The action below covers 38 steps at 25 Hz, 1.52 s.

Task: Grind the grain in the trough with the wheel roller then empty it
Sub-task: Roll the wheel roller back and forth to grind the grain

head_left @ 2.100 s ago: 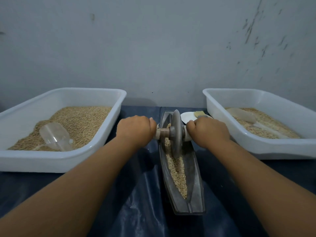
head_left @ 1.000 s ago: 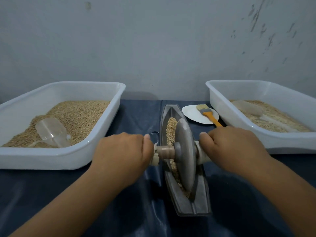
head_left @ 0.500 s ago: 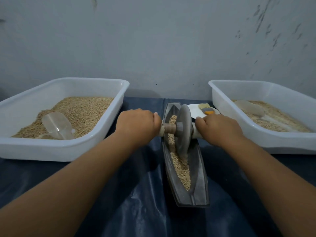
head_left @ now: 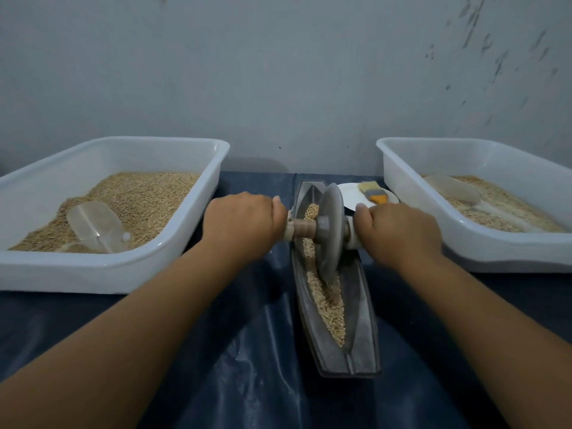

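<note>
Wheel roller (head_left: 331,230), head view, frame centre: stands in the trough (head_left: 363,305), in its far half, rolled back from the near end a second ago. Left hand (head_left: 244,226) and right hand (head_left: 399,232) grip its axle. Grain (head_left: 329,305) looks whole; grinding continues.

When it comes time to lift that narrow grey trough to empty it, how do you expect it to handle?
The trough looks thick-walled and cast, so probably rigid and heavy for its size. It is long and narrow, so it may rock sideways if lifted one-handed. The loose grain lying along its channel would likely slide to whichever end dips first. The wheel roller should come out beforehand.
</note>
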{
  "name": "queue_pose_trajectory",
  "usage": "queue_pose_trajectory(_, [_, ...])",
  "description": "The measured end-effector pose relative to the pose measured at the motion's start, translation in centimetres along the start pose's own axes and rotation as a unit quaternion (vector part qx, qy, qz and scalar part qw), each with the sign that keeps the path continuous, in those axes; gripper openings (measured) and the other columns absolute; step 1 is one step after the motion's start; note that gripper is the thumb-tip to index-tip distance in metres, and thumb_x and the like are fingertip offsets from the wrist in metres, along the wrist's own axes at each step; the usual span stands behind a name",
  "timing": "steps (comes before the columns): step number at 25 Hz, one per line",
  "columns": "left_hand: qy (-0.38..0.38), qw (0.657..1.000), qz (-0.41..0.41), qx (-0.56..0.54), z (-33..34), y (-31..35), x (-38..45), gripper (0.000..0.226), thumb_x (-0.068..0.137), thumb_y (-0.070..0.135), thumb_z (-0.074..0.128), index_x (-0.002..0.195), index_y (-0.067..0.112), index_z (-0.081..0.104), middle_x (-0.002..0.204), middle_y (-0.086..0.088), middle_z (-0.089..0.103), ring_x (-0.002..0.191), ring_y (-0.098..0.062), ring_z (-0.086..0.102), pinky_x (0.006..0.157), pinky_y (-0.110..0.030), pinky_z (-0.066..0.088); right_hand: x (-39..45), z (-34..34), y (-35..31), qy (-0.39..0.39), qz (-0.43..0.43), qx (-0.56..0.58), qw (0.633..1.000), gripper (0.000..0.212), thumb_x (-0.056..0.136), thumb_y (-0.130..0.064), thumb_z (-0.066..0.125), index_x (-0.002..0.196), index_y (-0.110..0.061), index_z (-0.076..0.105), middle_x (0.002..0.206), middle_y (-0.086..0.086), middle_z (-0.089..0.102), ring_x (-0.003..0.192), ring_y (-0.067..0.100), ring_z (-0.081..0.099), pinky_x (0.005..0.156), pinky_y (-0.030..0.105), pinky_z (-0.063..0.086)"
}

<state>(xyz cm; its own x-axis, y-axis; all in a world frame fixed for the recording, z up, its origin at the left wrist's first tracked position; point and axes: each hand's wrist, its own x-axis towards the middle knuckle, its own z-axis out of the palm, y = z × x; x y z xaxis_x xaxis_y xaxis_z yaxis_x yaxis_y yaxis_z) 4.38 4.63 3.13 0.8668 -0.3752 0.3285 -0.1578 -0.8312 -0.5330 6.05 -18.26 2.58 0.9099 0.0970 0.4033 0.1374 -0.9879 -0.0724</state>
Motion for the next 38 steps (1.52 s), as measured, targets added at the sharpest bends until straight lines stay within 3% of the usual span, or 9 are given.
queue_pose_trajectory(11, [0.036, 0.993, 0.042, -0.106, -2.0, 0.0, -5.1, 0.029, 0.084, 0.02, 0.06, 0.093, 0.016, 0.033, 0.061, 0.002, 0.034, 0.046, -0.02, 0.04, 0.04, -0.026, 0.03, -3.8, -3.1, 1.2, -0.075, -0.079, -0.007, 0.994, 0.048, 0.099, -0.043, 0.03, 0.057, -0.024, 0.045, 0.052, -0.002, 0.048, 0.051, 0.015, 0.05, 0.048, 0.029, 0.037])
queue_pose_trajectory(14, [0.044, 0.984, -0.053, -0.162, -2.3, 0.4, -5.2, 0.032, 0.093, 0.032, 0.031, 0.064, 0.02, 0.034, 0.049, 0.007, 0.031, 0.04, -0.013, 0.033, 0.039, -0.026, 0.028, -4.0, -3.3, 0.8, -0.049, -0.056, 0.015, 0.997, 0.055, 0.094, -0.05, 0.024, 0.051, -0.025, 0.046, 0.046, -0.002, 0.046, 0.045, 0.011, 0.046, 0.046, 0.027, 0.026])
queue_pose_trajectory(17, [-0.003, 0.991, -0.083, -0.103, -0.2, 0.6, -3.0, 0.044, 0.092, 0.031, 0.009, 0.087, 0.019, 0.051, 0.067, 0.005, 0.037, 0.06, -0.02, 0.04, 0.052, -0.029, 0.029, -1.7, -1.4, -0.3, 0.031, -0.036, -0.013, 0.999, 0.056, 0.097, -0.047, 0.022, 0.056, -0.02, 0.048, 0.057, -0.001, 0.052, 0.055, 0.017, 0.051, 0.052, 0.027, 0.034])
queue_pose_trajectory(24, [-0.074, 0.996, -0.02, -0.045, 0.2, -0.4, -0.7, 0.055, 0.091, 0.021, 0.055, 0.136, 0.007, 0.027, 0.107, -0.01, 0.056, 0.081, -0.026, 0.053, 0.058, -0.034, 0.038, 0.6, -0.1, -0.6, 0.043, -0.018, -0.007, 0.999, 0.046, 0.096, -0.042, 0.024, 0.055, -0.026, 0.037, 0.066, 0.004, 0.054, 0.058, 0.02, 0.044, 0.053, 0.028, 0.031])
queue_pose_trajectory(28, [0.024, 0.992, -0.036, -0.121, -1.7, 0.2, -5.1, 0.019, 0.091, 0.032, 0.044, 0.092, 0.013, 0.047, 0.064, 0.002, 0.037, 0.054, -0.021, 0.037, 0.048, -0.03, 0.03, -4.5, -2.1, 0.3, 0.038, -0.048, 0.03, 0.998, 0.054, 0.093, -0.049, 0.022, 0.048, -0.026, 0.041, 0.043, -0.004, 0.041, 0.042, 0.007, 0.039, 0.046, 0.024, 0.021])
queue_pose_trajectory(31, [0.059, 0.979, -0.05, -0.188, -3.2, 0.0, -6.1, 0.037, 0.085, 0.026, 0.06, 0.056, 0.017, 0.038, 0.042, 0.004, 0.028, 0.034, -0.016, 0.028, 0.034, -0.025, 0.028, -6.1, -3.6, 0.8, 0.032, -0.061, 0.019, 0.997, 0.056, 0.093, -0.053, 0.021, 0.047, -0.028, 0.04, 0.039, -0.004, 0.038, 0.037, 0.005, 0.037, 0.044, 0.021, 0.02])
queue_pose_trajectory(34, [0.029, 0.991, 0.012, -0.131, -2.0, 0.3, -4.6, 0.012, 0.087, 0.013, 0.058, 0.077, 0.013, 0.05, 0.057, 0.001, 0.036, 0.042, -0.018, 0.036, 0.039, -0.024, 0.03, -4.6, -2.1, 0.2, 0.059, -0.051, -0.016, 0.997, 0.059, 0.094, -0.052, 0.018, 0.049, -0.025, 0.044, 0.042, -0.004, 0.04, 0.041, 0.007, 0.04, 0.045, 0.022, 0.023])
queue_pose_trajectory(36, [0.006, 0.997, -0.044, -0.07, 0.1, 0.2, -2.4, 0.027, 0.095, 0.018, 0.027, 0.109, 0.011, 0.049, 0.076, -0.002, 0.043, 0.062, -0.022, 0.045, 0.051, -0.029, 0.034, -2.3, -0.6, -0.3, 0.079, -0.023, -0.012, 0.997, 0.056, 0.096, -0.048, 0.02, 0.052, -0.024, 0.045, 0.048, -0.006, 0.043, 0.049, 0.016, 0.048, 0.049, 0.025, 0.033])
queue_pose_trajectory(38, [-0.003, 0.999, -0.032, -0.029, 0.8, -0.2, -0.6, 0.036, 0.096, 0.02, 0.038, 0.13, 0.009, 0.038, 0.093, -0.006, 0.055, 0.077, -0.024, 0.054, 0.056, -0.032, 0.037, 0.3, 0.2, -0.4, 0.052, 0.002, 0.012, 0.999, 0.05, 0.099, -0.044, 0.023, 0.057, -0.026, 0.044, 0.06, 0.0, 0.051, 0.061, 0.023, 0.054, 0.06, 0.032, 0.048])
